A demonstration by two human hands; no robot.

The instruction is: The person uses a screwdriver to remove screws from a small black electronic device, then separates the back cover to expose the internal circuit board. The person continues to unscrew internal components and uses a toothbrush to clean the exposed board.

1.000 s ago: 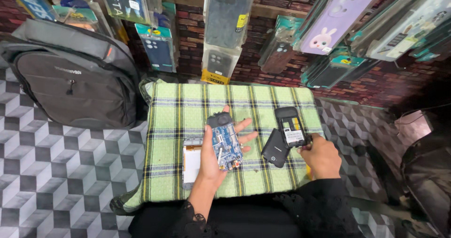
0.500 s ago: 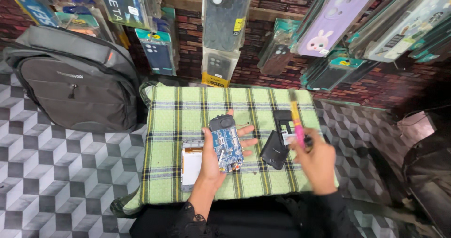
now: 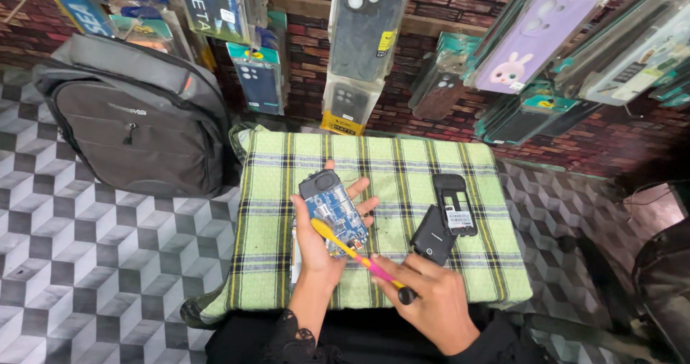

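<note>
My left hand point(image 3: 320, 245) lies palm up over the green plaid cloth point(image 3: 374, 163) and holds an opened phone body point(image 3: 333, 209) with its blue circuit board showing. My right hand point(image 3: 431, 299) grips a pink and yellow screwdriver point(image 3: 356, 252); its yellow end rests at the lower edge of the board. To the right on the cloth lie a black phone frame point(image 3: 454, 204) and a black back cover point(image 3: 432, 236). A white flat piece point(image 3: 293, 252) is mostly hidden under my left hand.
A grey backpack point(image 3: 136, 116) stands on the patterned tile floor point(image 3: 93, 263) to the left of the cloth-covered table. Packaged phone cases point(image 3: 366, 26) hang in rows along the brick wall behind. A dark seat point(image 3: 661, 285) sits at the right edge.
My right hand lifted the screwdriver from beside the black parts, swung it left and brought its tip down onto the board in my left hand. The left hand stayed nearly still.
</note>
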